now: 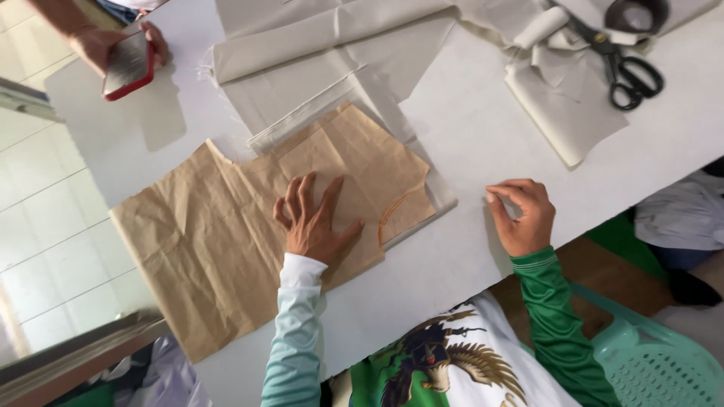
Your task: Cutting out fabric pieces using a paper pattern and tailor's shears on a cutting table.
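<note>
Paper comes first from where I stand: a creased brown paper pattern (226, 226) lies flat on the white table (483, 128), its left part spread toward the table's edge and its right part overlapping a layer of pale beige cloth (332, 68). Farther back on the left, another person's hand (94, 45) holds a phone in a red case (128, 64) just above the tabletop.

Moving along, the left hand (313, 218) presses down on the right half of the paper pattern, palm flat and fingers spread open, gripping nothing. A curved orange line is drawn on the paper just beside the thumb. The cloth under the pattern shows as a narrow margin along its right edge and runs up the table in folded layers.

Next, the right hand (524, 215) rests on bare table, well apart from the pattern, with its fingers curled in and the thumb and forefinger pinched together (whether something small sits between them I cannot tell).

At the far right of the table, black scissors (622, 60) lie on a loose piece of the same beige cloth, handles toward the near side. Below the table edge, a green plastic chair (656, 362) stands beside the person.
</note>
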